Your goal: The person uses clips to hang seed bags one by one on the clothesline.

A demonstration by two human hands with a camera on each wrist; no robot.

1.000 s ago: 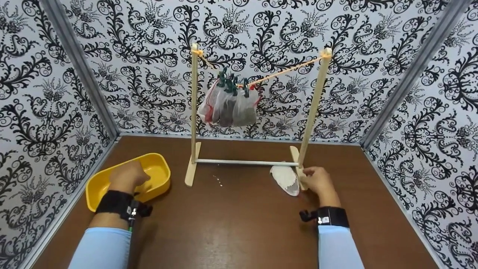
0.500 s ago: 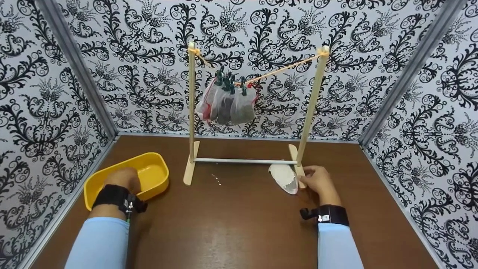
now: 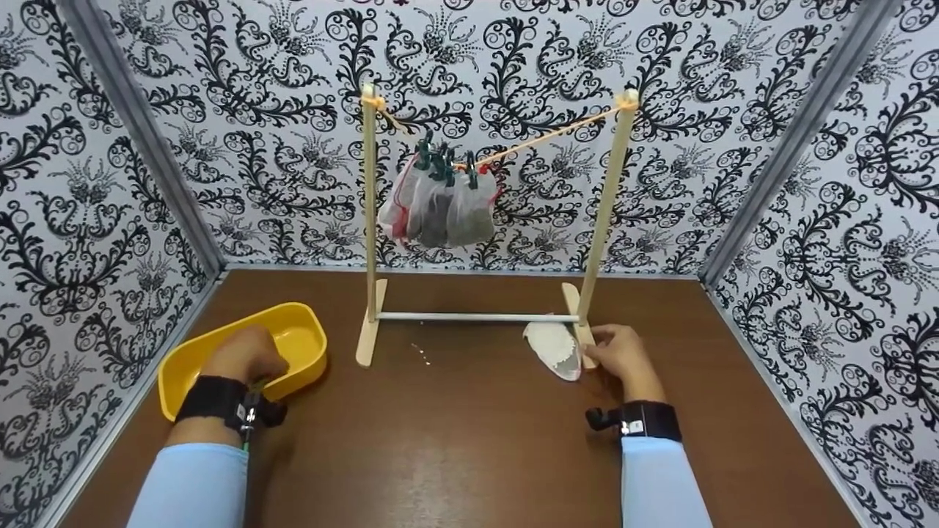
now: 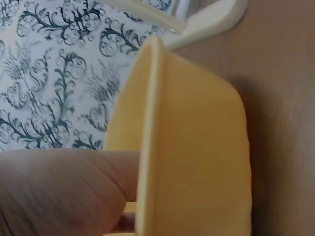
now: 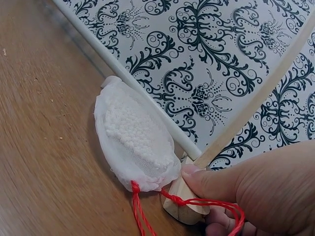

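My left hand [image 3: 246,356] reaches down inside a yellow plastic tub [image 3: 297,341] at the left of the table; its fingers are hidden by the tub wall [image 4: 202,142] in the left wrist view. My right hand [image 3: 622,357] pinches the right wooden foot [image 5: 186,199] of a small clothesline stand, thumb on top and fingers at the side. Against that foot lies a white mesh drawstring bag [image 5: 138,132] with white grains inside. Its red drawstring [image 5: 209,200] trails across the foot to the right fingers.
Several mesh bags [image 3: 469,213] hang from the stand's sagging orange cord [image 3: 550,136], held by dark green clothespins [image 3: 472,169]. A white crossbar [image 3: 469,317] joins the two posts low down. White crumbs [image 3: 420,353] lie on the brown table. Patterned walls enclose the back and sides.
My left hand has shifted about within the yellow tub, dipping lower and then rising slightly. The right hand stays at the stand's foot, and the grain bag lies as before.
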